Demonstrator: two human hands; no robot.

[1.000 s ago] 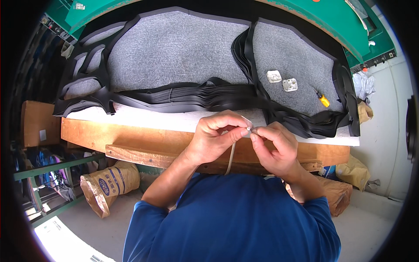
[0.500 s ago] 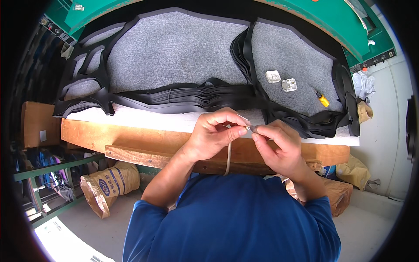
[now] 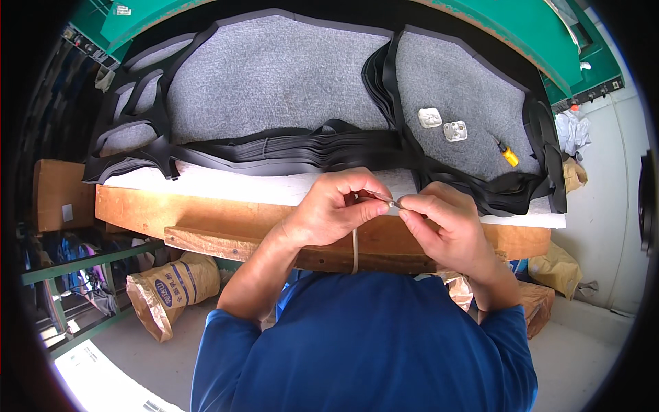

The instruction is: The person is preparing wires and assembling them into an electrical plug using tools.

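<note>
In front of my chest, both hands are brought together at a small light-coloured cable end [image 3: 391, 204]. My left hand [image 3: 336, 209] pinches it between thumb and forefinger. Fingertips of my right hand [image 3: 443, 220] are closed on the tip from the other side; its fine detail is too small to make out. Below my left hand, a white cable [image 3: 355, 250] hangs over the wooden edge. Two white plastic pieces, a housing half [image 3: 430, 118] and another housing half [image 3: 455, 131], lie apart on grey felt. Right of them is a screwdriver [image 3: 509, 156] with a yellow handle.
Grey felt sheet [image 3: 274, 75] lies under black cut-out strips [image 3: 302, 151] on the bench. A wooden board [image 3: 192, 213] fronts it, and a green machine frame [image 3: 535, 41] arches behind. Paper sacks [image 3: 175, 288] and a cardboard box [image 3: 63, 196] stand at the left.
My right hand and forearm have shifted slightly to the right and turned a little. Both hands keep their pinch on the cable end.
</note>
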